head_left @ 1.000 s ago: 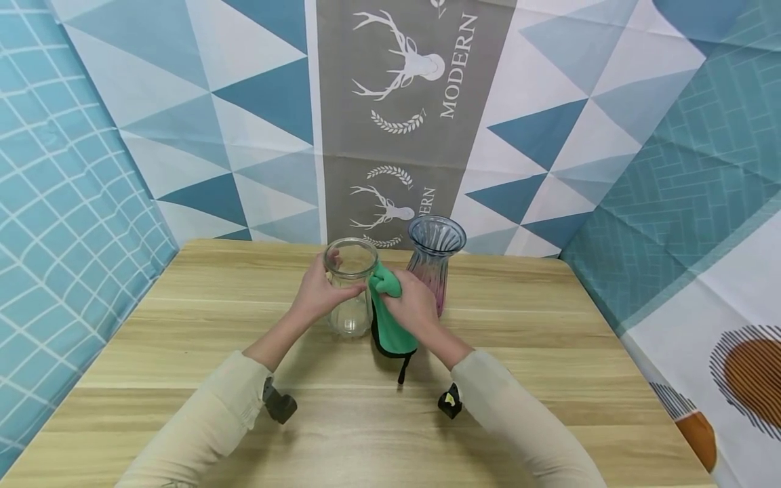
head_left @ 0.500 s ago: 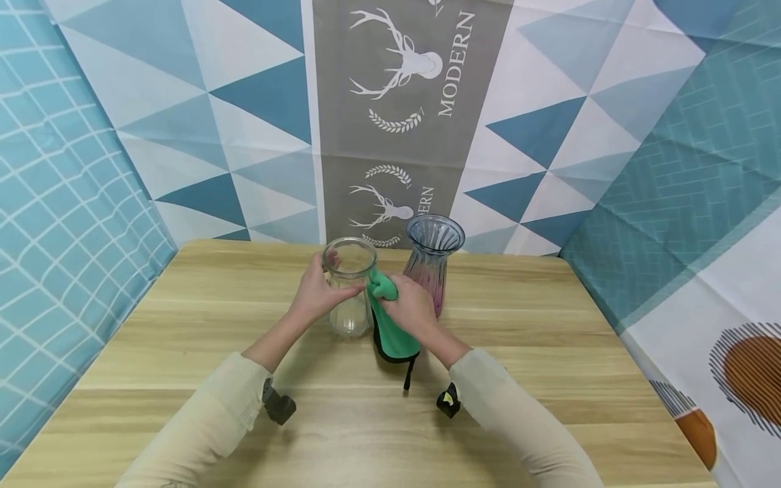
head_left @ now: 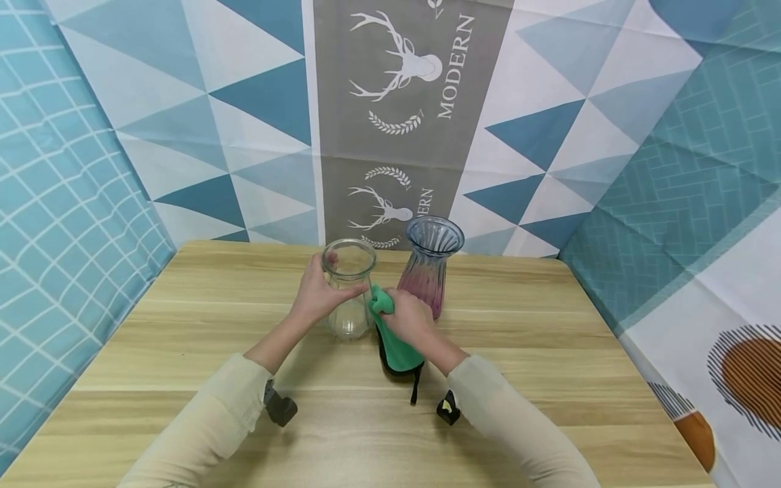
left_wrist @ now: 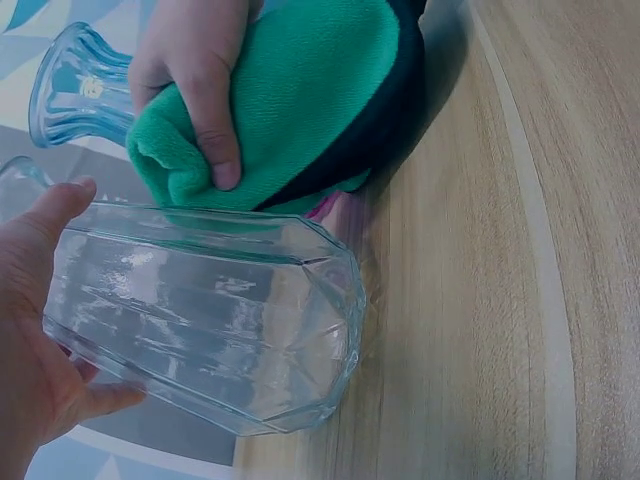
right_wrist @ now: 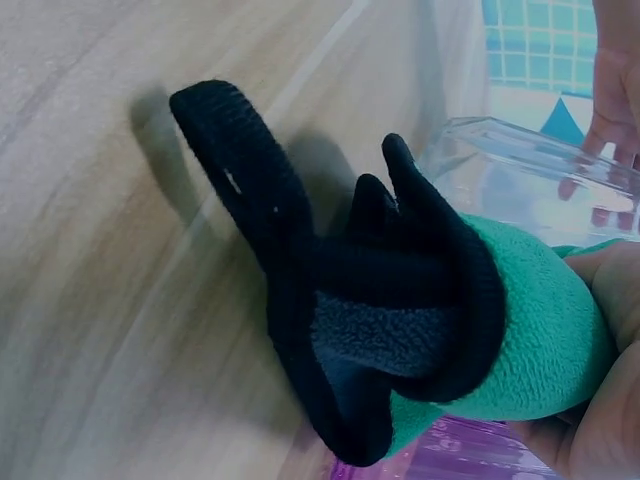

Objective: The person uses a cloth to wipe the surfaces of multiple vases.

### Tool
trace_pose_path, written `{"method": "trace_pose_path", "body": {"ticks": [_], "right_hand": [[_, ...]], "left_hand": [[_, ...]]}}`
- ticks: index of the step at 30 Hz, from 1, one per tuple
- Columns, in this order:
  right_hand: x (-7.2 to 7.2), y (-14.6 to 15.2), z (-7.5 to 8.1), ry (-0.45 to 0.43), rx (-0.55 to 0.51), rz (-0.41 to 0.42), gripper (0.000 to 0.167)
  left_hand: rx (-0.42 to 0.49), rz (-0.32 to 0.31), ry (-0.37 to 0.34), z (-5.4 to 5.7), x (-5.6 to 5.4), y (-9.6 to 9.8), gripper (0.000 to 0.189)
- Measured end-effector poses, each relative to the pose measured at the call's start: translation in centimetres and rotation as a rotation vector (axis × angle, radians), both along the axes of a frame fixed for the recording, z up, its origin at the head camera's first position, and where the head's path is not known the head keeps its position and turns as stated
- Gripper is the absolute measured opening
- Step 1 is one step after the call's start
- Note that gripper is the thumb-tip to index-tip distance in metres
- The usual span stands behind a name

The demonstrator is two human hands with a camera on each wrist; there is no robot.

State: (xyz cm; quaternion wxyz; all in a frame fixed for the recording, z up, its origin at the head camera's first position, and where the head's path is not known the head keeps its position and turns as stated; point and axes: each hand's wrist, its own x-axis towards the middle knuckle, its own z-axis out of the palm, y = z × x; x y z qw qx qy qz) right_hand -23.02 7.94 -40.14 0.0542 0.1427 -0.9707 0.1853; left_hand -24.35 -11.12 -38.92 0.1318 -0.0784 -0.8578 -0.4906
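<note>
A clear glass vase (head_left: 350, 317) with a wide round rim stands on the wooden table. My left hand (head_left: 318, 290) grips it below the rim, thumb on the near side and fingers around the far left. Bunched in my right hand (head_left: 410, 316) is a green towelling cloth (head_left: 401, 350) with black edging and a hanging loop. The cloth lies close along the vase's right side; in the left wrist view the cloth (left_wrist: 300, 90) seems to meet the glass (left_wrist: 200, 300). The right wrist view shows the cloth's dark grey inner face (right_wrist: 385, 335).
A fluted vase (head_left: 429, 274), blue at the top and pink below, stands just behind and right of my right hand. The wooden table (head_left: 342, 434) ends at a patterned cloth backdrop (head_left: 262, 135). Small black devices (head_left: 281, 409) sit at both wrists.
My right hand has shifted slightly down with the cloth, and the cloth's loop end has swung lower and to the right. The left hand and clear vase stay nearly still.
</note>
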Motion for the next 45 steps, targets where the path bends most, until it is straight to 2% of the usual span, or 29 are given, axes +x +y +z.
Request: {"method": "trace_pose_path", "body": {"ticks": [6, 11, 15, 21, 26, 39, 45], "right_hand": [[0.1, -0.2, -0.3, -0.011, 0.048, 0.007, 0.037], [0.2, 0.0, -0.2, -0.012, 0.030, 0.011, 0.035], [0.3, 0.2, 0.0, 0.012, -0.049, 0.008, 0.037], [0.2, 0.2, 0.5, 0.142, -0.211, -0.003, 0.039], [0.0, 0.0, 1.3, 0.199, -0.292, 0.022, 0.039], [0.0, 0.0, 1.7, 0.158, -0.266, 0.051, 0.041], [0.0, 0.0, 1.5, 0.140, -0.239, 0.032, 0.037]], "left_hand": [[-0.001, 0.006, 0.006, 0.1, 0.1, 0.0, 0.092], [0.006, 0.002, -0.004, 0.2, 0.1, -0.1, 0.095], [0.013, -0.008, -0.003, 0.2, 0.2, -0.1, 0.094], [0.016, -0.023, 0.001, 0.4, 0.3, 0.0, 0.091], [0.023, -0.022, 0.001, 0.4, 0.3, 0.0, 0.089], [0.037, -0.032, -0.009, 0.4, 0.1, 0.0, 0.089], [0.023, -0.032, -0.013, 0.6, 0.2, 0.0, 0.089]]}}
